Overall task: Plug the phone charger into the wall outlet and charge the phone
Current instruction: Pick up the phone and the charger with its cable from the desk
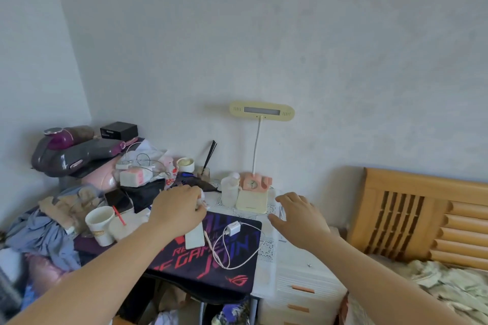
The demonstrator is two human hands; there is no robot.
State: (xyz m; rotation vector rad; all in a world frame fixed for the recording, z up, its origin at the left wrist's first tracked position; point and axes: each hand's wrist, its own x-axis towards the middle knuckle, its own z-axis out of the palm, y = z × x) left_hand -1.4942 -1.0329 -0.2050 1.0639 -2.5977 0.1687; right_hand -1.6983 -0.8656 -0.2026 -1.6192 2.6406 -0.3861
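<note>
A white charger block (pixel 233 228) lies on a black gaming mouse pad (pixel 237 266), its pale pink cable (pixel 224 253) looping over the pad. A white flat slab (pixel 195 239), possibly the phone face down, lies to the left of the block. My left hand (pixel 179 208) rests palm down over the slab's far end, fingers curled on something small and white that I cannot make out. My right hand (pixel 298 216) hovers open above the table's right edge, holding nothing. A dark-screened phone (pixel 118 200) lies in the clutter at the left. No wall outlet shows.
A yellow desk lamp (pixel 252 200) and a clear bottle (pixel 229 190) stand behind the pad. Two paper cups (pixel 100 221), clothes (pixel 47 232) and a handheld vacuum (pixel 74 150) crowd the left. A white drawer unit (pixel 303 285) and a wooden headboard (pixel 412 214) are right.
</note>
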